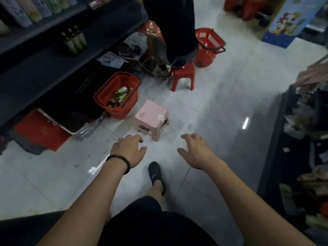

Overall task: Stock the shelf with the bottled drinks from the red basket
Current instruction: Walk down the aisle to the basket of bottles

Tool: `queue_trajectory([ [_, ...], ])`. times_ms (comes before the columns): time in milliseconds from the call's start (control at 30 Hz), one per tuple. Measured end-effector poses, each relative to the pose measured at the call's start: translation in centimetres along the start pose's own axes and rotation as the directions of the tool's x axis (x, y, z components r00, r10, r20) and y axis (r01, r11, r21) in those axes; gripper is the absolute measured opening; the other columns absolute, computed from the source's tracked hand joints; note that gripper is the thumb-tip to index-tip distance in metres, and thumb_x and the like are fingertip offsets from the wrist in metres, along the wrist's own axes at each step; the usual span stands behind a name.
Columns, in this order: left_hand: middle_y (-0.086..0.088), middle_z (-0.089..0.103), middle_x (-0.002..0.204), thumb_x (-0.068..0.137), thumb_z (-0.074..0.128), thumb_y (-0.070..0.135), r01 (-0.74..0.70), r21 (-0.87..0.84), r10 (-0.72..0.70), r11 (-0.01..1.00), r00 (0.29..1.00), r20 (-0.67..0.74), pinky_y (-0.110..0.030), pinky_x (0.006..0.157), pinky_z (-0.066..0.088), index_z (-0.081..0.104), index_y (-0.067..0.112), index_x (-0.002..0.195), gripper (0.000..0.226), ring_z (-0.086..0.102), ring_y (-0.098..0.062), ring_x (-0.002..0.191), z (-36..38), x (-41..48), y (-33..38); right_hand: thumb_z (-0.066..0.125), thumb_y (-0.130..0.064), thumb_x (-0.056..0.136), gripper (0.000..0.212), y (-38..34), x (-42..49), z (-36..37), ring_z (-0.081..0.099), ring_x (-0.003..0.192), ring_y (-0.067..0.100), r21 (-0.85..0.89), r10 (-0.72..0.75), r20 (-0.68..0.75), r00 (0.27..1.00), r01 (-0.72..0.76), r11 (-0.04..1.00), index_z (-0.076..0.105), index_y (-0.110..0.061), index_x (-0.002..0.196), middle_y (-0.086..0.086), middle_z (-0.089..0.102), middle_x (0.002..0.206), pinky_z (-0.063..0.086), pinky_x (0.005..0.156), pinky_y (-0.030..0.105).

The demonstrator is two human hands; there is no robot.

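Hands, left hand (128, 150) and right hand (194, 151), hang apart, empty, fingers spread; approach step, I judge. Next: reach the red basket (116, 94) of bottles (119, 96) at eleven o'clock.

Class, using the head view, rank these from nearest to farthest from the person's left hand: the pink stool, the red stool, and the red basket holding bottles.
From the left hand:
1. Pink stool, just ahead, slightly right.
2. Red basket with bottles, farther ahead, beside the shelf on the left.
3. Red stool, farthest, up the aisle under another person's feet.
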State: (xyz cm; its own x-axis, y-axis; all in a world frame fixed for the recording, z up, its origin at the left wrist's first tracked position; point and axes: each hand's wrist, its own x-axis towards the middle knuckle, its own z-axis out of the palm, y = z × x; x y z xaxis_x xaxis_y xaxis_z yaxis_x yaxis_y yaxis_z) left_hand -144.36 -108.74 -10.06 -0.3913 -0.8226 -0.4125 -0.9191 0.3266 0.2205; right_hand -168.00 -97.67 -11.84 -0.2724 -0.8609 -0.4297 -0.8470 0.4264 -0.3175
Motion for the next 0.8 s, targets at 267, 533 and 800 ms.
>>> queue_trajectory([
  [267, 0.001, 0.065, 0.136, 0.098, 0.055, 0.047, -0.017, -0.041, 0.021, 0.999, 0.997, 0.077, -0.046, 0.102, 0.053, 0.061, 0.031, 0.131, 0.038, 0.061, -0.028, 0.122, -5.8, 18.3, 1.3, 0.051, -0.051, 0.101, 0.064, -1.1, 15.8, -8.2, 0.046, 0.135, 0.035, -0.109, 0.002, 0.052, 0.999, 0.003, 0.994, 0.036, -0.022, 0.156, 0.012, 0.046, 0.149, 0.044, 0.110, 0.050],
  [533, -0.001, 0.063, 0.138, 0.101, 0.055, 0.045, 0.024, -0.070, -0.022, 0.997, 0.999, 0.029, -0.042, 0.099, 0.053, 0.059, 0.029, 0.138, 0.041, 0.061, -0.028, 0.123, -12.1, 31.5, 2.1, 0.052, -0.050, 0.101, 0.063, -1.6, 30.7, -15.0, 0.049, 0.132, 0.032, -0.100, -0.027, 0.075, 0.997, 0.035, 0.994, 0.037, -0.021, 0.155, 0.012, 0.049, 0.147, 0.046, 0.110, 0.049],
  [800, -0.002, 0.062, 0.137, 0.102, 0.052, 0.044, 0.258, -0.099, -0.255, 0.961, 0.966, 0.041, -0.046, 0.100, 0.053, 0.057, 0.029, 0.136, 0.038, 0.059, -0.029, 0.123, -15.6, 41.7, 1.3, 0.055, -0.045, 0.100, 0.062, -3.7, 48.3, -20.8, 0.047, 0.134, 0.033, -0.141, -0.211, 0.155, 0.965, 0.233, 0.962, 0.038, -0.021, 0.155, 0.012, 0.048, 0.147, 0.045, 0.109, 0.049],
])
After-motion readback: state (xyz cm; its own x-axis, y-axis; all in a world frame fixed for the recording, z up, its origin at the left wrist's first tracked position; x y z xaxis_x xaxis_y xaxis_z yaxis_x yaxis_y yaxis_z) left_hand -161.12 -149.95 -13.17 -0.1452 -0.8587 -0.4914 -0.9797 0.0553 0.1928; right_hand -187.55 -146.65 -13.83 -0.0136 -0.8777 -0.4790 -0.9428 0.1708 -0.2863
